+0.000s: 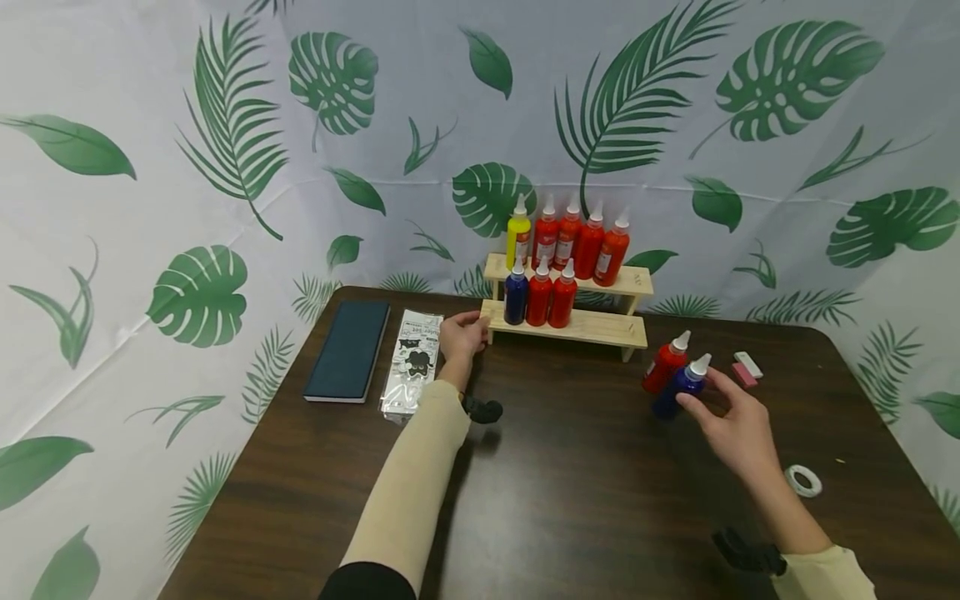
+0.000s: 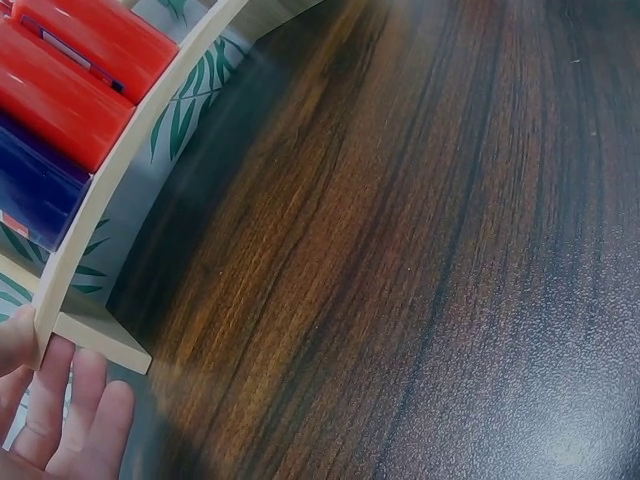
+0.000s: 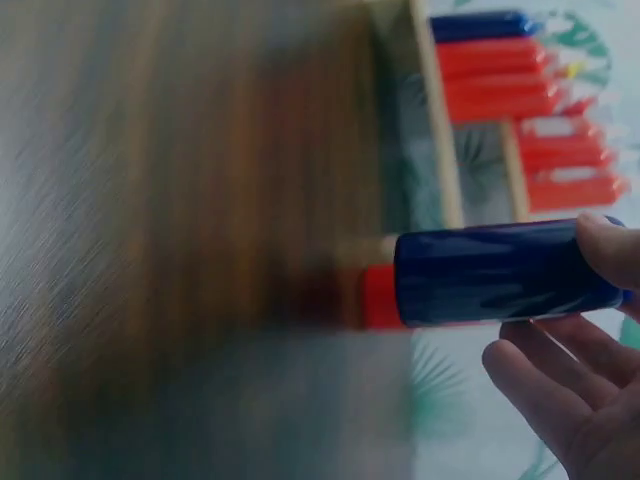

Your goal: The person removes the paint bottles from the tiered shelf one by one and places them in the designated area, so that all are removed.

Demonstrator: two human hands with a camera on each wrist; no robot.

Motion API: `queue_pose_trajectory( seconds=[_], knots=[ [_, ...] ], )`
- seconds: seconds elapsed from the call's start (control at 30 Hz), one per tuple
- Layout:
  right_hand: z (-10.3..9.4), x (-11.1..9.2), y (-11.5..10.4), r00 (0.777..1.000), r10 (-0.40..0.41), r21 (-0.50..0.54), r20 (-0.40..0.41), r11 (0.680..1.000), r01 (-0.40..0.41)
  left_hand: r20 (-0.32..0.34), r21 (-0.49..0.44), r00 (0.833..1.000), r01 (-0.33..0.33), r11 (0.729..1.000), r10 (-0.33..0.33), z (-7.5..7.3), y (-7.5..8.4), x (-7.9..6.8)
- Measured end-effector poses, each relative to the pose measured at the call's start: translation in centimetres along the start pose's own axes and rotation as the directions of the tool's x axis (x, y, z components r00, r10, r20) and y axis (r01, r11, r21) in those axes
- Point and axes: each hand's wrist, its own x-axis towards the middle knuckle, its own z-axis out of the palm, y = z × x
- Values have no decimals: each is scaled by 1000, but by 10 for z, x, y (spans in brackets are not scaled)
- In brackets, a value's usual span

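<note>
A two-step wooden rack [image 1: 564, 325] stands at the back of the table. My left hand [image 1: 462, 335] pinches the left end of its lower step, thumb above and fingers beneath in the left wrist view. A blue paint bottle [image 1: 514, 298] and two red ones [image 1: 551, 302] stand on that step. On the upper step are a yellow bottle [image 1: 517, 239] and several red bottles [image 1: 588, 242]. Right of the rack, my right hand [image 1: 738, 421] holds another blue bottle [image 3: 500, 272] between thumb and fingers. Just behind it is a red bottle [image 1: 663, 364], partly hidden.
A dark blue book [image 1: 347, 350] and a packaged ruler set [image 1: 412, 360] lie left of the rack. To the right are a pink-and-white eraser [image 1: 746, 369] and a white tape roll [image 1: 803, 481]. A leaf-print cloth [image 1: 420, 100] hangs behind the table.
</note>
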Motion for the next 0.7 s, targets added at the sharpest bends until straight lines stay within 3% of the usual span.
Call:
queue_pose_trajectory(
  seconds=[0.23,0.7],
  knots=[
    [4,-2,28,994,108,-64,-10,992,-109,0,-9,1000,-4,1000,4,-2,1,-2],
    [14,8,37,994,107,-54,-20,993,-108,24,-32,1000,-12,999,12,-6,3,-7]
  ],
)
